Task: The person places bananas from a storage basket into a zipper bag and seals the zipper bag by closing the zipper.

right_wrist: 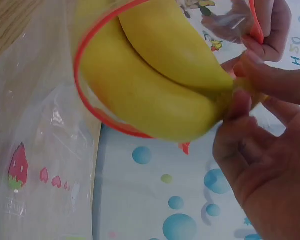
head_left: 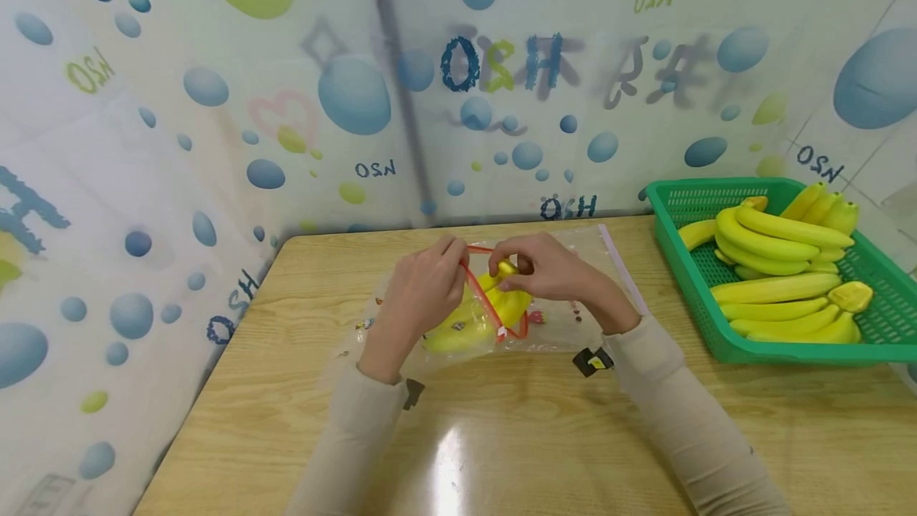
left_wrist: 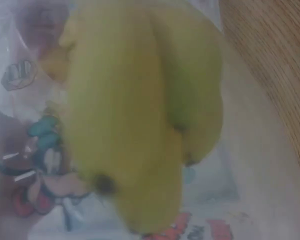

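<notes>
My left hand point(head_left: 426, 285) grips the red-edged mouth of a clear printed zip bag point(head_left: 481, 297). A bunch of yellow bananas point(head_left: 512, 305) lies partly inside it, tips deep in the bag and stem end out at the mouth. With thumb and fingers my right hand point(head_left: 548, 265) pinches the stem; in the right wrist view the red rim loops around the bananas point(right_wrist: 155, 95). The left wrist view shows the banana tips point(left_wrist: 125, 125) blurred through the plastic, beside cartoon prints.
Another clear bag point(head_left: 587, 329) with a lilac edge lies flat under my right hand. To the right, a green basket point(head_left: 688, 293) holds several banana bunches point(head_left: 781, 289). The wooden table point(head_left: 301, 285) meets a patterned curtain point(head_left: 444, 173) at the back.
</notes>
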Demonstrator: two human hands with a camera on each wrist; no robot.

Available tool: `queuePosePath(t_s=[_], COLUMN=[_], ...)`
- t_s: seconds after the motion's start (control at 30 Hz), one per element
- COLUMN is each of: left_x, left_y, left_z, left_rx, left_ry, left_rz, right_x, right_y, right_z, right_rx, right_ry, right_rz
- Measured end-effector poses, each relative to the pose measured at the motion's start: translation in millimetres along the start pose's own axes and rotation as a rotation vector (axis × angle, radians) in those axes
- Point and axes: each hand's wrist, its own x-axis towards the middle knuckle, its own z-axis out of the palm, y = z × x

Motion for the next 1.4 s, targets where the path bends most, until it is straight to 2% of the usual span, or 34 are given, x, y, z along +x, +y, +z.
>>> queuePosePath(t_s=[0.13,0.2,0.27,0.4,0.5,0.63,0.83,1.07,1.23,1.4], left_x=[-0.4,-0.3,-0.1,0.3,1.0,1.9,1.9,0.2,-0.1,-0.7], left_y=[-0.6,-0.4,-0.1,1.4,3.0,4.7,5.9,6.5,7.8,9.0], left_z=[0.3,0.4,0.9,1.8,1.8,2.1,3.5,3.3,1.6,0.0], left_rx=[0.004,-0.001,-0.006,-0.01,-0.012,-0.006,-0.012,-0.06,-0.093,-0.094], left_ry=[0.0,-0.002,-0.003,0.006,0.004,-0.012,-0.008,0.031,0.031,0.046], left_rz=[0.002,0.004,0.007,0.014,0.012,0.006,0.011,0.02,0.02,0.031], right_x=[-3.0,-3.4,-3.3,-1.6,-1.2,-1.9,-2.2,1.5,8.1,13.7], right_y=[1,2,3,6,8,11,16,20,21,20], right_z=[-2,-1,-1,1,2,5,13,24,35,46], right_rx=[0.067,0.08,0.081,0.078,0.127,0.218,0.286,0.34,0.348,0.412], right_ry=[-0.08,-0.096,-0.091,-0.02,0.025,-0.003,-0.049,-0.062,-0.054,-0.046], right_rz=[0.02,0.025,0.024,0.053,0.074,0.05,0.04,0.064,0.063,0.07])
